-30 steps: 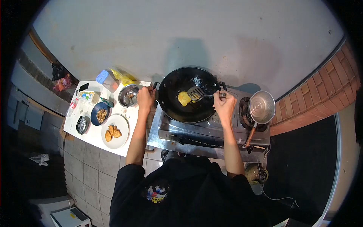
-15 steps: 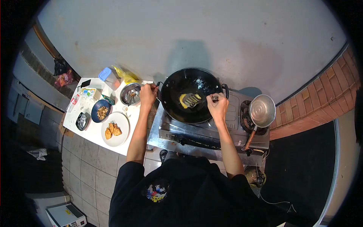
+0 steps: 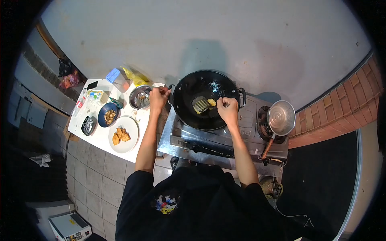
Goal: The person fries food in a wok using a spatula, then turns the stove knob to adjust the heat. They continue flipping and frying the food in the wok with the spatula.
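A large black wok (image 3: 189,120) sits on the stove's left burner. My left hand (image 3: 158,98) is closed at the wok's left handle and seems to grip it. Over the wok's right side, my right hand (image 3: 228,109) is closed on a slotted spatula (image 3: 200,104), whose handle is mostly hidden by the fingers. The spatula's blade lies low in the wok, over a piece of yellow food (image 3: 212,103) that looks like egg. Part of the food shows through the slots and beside the blade.
Right of the wok, a metal saucepan (image 3: 280,117) stands on the second burner of the stove (image 3: 201,140). On the white table (image 3: 102,142) are a plate (image 3: 132,142) of fried pieces, a blue bowl (image 3: 103,122) of brownish strips, a metal bowl (image 3: 134,94) and a lidded container (image 3: 116,80).
The spatula blade has shifted slightly left and up in the wok, and more yellow food shows right of it. My right hand has moved slightly left. My left hand stays at the handle.
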Demonstrator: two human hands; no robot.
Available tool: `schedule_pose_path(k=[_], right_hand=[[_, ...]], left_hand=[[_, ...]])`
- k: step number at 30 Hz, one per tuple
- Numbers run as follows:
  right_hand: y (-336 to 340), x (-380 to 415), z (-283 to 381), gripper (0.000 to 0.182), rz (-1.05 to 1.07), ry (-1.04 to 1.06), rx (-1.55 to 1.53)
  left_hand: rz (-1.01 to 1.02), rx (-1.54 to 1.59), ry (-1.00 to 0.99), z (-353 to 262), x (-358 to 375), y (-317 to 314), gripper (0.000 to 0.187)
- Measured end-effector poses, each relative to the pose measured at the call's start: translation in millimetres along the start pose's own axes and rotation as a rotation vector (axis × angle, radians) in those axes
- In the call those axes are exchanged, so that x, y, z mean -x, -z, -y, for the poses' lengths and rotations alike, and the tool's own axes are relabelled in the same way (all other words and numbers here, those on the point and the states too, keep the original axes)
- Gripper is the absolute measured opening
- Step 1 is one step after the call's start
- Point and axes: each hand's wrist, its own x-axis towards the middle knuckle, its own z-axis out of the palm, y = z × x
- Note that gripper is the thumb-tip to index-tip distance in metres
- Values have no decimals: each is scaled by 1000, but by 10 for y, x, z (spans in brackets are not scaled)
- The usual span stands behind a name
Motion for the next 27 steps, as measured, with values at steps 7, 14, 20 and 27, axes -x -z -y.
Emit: schedule_pose_path(k=[7,14,20,27], right_hand=[[-18,-32,164,26,42,-76,80],[-4,13,154,18,63,-97,41],[-44,46,151,17,52,-80,-7],[18,44,-56,23,44,-131,-27]], left_hand=[[-3,31,56,30,21,-37,25],[-39,80,26,27,62,-59,23],[-48,48,41,-73,88,-22,22],[-68,67,64,-73,79,-41,23]])
